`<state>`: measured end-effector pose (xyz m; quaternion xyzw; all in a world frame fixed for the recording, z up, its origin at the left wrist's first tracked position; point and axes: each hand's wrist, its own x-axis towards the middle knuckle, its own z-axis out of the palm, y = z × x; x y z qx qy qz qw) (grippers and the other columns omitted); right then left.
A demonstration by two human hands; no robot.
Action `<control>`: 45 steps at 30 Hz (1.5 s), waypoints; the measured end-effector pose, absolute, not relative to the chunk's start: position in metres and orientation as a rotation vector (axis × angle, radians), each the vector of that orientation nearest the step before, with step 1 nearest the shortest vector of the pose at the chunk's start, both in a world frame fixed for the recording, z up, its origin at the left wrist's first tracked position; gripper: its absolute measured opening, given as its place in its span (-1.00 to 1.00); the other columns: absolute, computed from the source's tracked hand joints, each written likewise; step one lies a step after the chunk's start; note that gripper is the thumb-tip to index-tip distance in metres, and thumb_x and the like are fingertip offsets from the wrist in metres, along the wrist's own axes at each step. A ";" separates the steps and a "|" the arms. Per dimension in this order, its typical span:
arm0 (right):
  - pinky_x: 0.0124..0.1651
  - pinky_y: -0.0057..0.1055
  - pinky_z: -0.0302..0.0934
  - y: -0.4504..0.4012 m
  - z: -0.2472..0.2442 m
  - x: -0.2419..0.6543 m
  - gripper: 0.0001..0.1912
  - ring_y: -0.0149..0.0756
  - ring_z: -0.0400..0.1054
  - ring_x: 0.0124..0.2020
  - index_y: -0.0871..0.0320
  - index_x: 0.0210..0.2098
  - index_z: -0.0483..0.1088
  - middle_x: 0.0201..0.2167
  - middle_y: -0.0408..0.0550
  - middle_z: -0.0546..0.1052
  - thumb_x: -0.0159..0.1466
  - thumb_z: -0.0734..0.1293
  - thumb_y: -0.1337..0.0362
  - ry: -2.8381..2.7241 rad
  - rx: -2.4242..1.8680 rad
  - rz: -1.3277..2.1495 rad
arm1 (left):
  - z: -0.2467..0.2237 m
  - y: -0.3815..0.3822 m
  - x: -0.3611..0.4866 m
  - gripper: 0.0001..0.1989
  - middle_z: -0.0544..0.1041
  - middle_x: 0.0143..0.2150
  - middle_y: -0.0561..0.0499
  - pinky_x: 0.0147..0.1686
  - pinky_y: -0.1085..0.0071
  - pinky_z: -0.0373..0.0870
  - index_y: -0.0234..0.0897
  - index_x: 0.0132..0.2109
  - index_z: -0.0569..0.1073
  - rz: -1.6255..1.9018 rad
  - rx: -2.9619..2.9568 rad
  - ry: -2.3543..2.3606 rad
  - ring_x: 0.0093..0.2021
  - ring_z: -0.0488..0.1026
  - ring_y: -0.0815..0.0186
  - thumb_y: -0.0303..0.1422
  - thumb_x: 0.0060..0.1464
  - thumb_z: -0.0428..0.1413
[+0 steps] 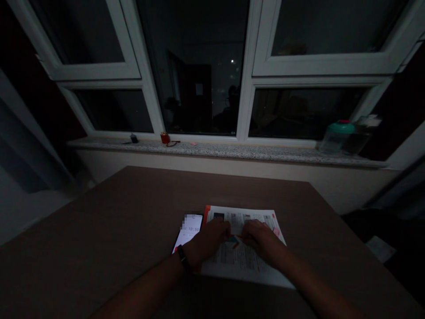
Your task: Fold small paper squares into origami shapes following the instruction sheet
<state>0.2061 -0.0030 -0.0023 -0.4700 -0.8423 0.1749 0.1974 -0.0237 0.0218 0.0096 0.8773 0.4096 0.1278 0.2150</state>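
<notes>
My left hand (212, 237), with a dark band at the wrist, reaches over a printed booklet (244, 270) with an orange left edge. Its fingers are closed on a small teal, white and orange piece (233, 241), perhaps folded paper; the dim light hides its exact kind. From the other side my right hand (260, 237) pinches the same piece, fingertips close to those of the left. Both hands are low over the open page. Just left of the booklet lies a phone (191, 228) with a lit timer screen, partly covered by my left forearm.
All this is on a brown table (142, 212) below a window. Along the stone windowsill (215, 150) stand a small dark bottle (133, 138), a red jar (164, 138) and a clear container with a teal lid (337, 135). A pale sheet (380, 248) lies beyond the table's right edge.
</notes>
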 end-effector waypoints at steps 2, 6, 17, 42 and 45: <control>-0.14 -0.34 0.05 -0.004 -0.001 0.206 -0.85 -0.23 0.28 -0.17 0.11 -0.31 0.39 -0.28 -0.13 0.46 0.27 0.30 0.49 -2.378 -1.319 0.461 | 0.010 0.022 -0.025 -0.94 0.43 -0.14 0.03 -0.18 0.44 0.26 -0.26 -0.19 0.40 0.354 2.444 1.118 -0.14 0.38 0.29 -0.51 0.26 0.08; -0.14 -0.30 0.04 -0.002 -0.004 0.206 -0.86 -0.19 0.28 -0.15 0.09 -0.27 0.43 -0.26 -0.09 0.46 0.33 0.29 0.45 -2.457 -1.320 0.254 | 0.012 0.021 -0.024 -0.95 0.41 -0.09 -0.02 -0.11 0.38 0.28 -0.26 -0.17 0.42 0.373 2.495 1.126 -0.08 0.36 0.24 -0.49 0.26 0.09; -0.09 -0.26 0.18 -0.006 -0.001 0.199 -0.84 -0.15 0.34 -0.14 0.09 -0.12 0.47 -0.21 -0.03 0.46 0.32 0.32 0.37 -2.437 -1.352 0.115 | 0.016 0.006 -0.017 -0.92 0.43 -0.11 -0.06 -0.04 0.25 0.31 -0.27 -0.13 0.46 0.363 2.819 1.113 -0.06 0.36 0.17 -0.38 0.31 0.07; -0.01 -0.20 0.17 0.004 0.002 0.198 -0.75 -0.13 0.29 -0.01 0.03 -0.06 0.49 -0.07 -0.03 0.53 0.34 0.30 0.43 -2.493 -1.283 0.047 | 0.012 0.005 -0.017 -0.89 0.45 -0.07 -0.07 0.01 0.22 0.32 -0.28 -0.14 0.44 0.397 2.823 1.067 -0.04 0.38 0.16 -0.50 0.25 0.03; 0.00 -0.20 0.19 0.001 0.004 0.196 -0.72 -0.13 0.29 -0.01 0.04 -0.05 0.48 -0.06 -0.03 0.51 0.33 0.28 0.46 -2.495 -1.276 0.080 | 0.013 0.005 -0.018 -0.89 0.45 -0.07 -0.07 0.02 0.21 0.31 -0.27 -0.15 0.45 0.372 2.844 1.032 -0.04 0.39 0.15 -0.51 0.23 0.05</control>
